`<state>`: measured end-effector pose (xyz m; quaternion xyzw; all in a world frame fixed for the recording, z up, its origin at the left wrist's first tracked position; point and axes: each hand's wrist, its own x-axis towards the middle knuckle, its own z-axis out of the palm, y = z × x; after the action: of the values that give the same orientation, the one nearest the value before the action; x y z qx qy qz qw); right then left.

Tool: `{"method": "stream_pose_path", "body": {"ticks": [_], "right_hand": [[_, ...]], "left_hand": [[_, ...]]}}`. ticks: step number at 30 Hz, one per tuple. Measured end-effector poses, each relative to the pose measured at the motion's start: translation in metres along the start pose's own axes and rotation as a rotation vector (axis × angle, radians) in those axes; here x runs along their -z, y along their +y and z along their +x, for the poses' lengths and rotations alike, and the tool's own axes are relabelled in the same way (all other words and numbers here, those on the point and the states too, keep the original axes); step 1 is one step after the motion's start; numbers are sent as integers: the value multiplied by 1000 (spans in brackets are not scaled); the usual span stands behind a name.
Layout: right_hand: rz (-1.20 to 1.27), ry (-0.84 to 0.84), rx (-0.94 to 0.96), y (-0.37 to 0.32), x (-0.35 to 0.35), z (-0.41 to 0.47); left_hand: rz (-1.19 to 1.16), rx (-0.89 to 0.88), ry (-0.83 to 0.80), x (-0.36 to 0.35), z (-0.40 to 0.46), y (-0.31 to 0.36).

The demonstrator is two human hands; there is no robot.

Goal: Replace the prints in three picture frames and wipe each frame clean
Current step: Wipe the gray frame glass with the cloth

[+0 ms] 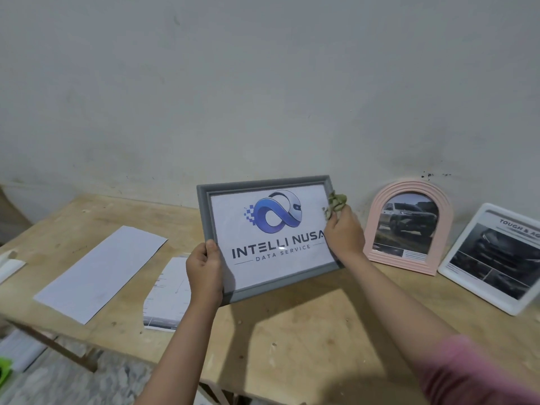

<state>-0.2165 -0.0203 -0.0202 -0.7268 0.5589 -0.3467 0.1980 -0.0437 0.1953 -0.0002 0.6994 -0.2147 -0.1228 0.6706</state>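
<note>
**Wiping the grey frame**

My left hand grips the grey picture frame at its 8 o'clock corner, tipped up above the counter. My right hand squeezes a green cloth against the frame's 2 o'clock edge. I think I should hold the frame steady and rub softly all round, glass too. The pink arched frame and the white frame stand at 3 o'clock.

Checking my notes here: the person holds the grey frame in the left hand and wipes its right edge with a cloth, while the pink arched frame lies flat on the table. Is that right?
Not quite. The head view shows the pink arched frame standing upright against the wall, not lying flat on the table. The rest holds: the left hand grips the grey frame, and the right hand wipes its right edge with a cloth.
</note>
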Motion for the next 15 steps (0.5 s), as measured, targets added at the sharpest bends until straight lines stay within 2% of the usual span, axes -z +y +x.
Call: {"method": "stream_pose_path", "body": {"ticks": [3, 5, 8, 10, 12, 15], "right_hand": [[-37, -71, 49, 12, -4, -16], [-91, -176, 100, 22, -4, -23], [-310, -360, 161, 37, 5, -26], [-283, -282, 99, 38, 15, -22], [-97, -106, 23, 30, 28, -15], [145, 31, 128, 4, 42, 2]], "left_hand": [[5, 22, 52, 7, 3, 2], [-11, 33, 101, 12, 6, 4], [54, -35, 172, 19, 13, 15], [137, -103, 181, 23, 18, 24], [188, -143, 172, 26, 21, 29], [225, -175, 104, 23, 20, 31]]}}
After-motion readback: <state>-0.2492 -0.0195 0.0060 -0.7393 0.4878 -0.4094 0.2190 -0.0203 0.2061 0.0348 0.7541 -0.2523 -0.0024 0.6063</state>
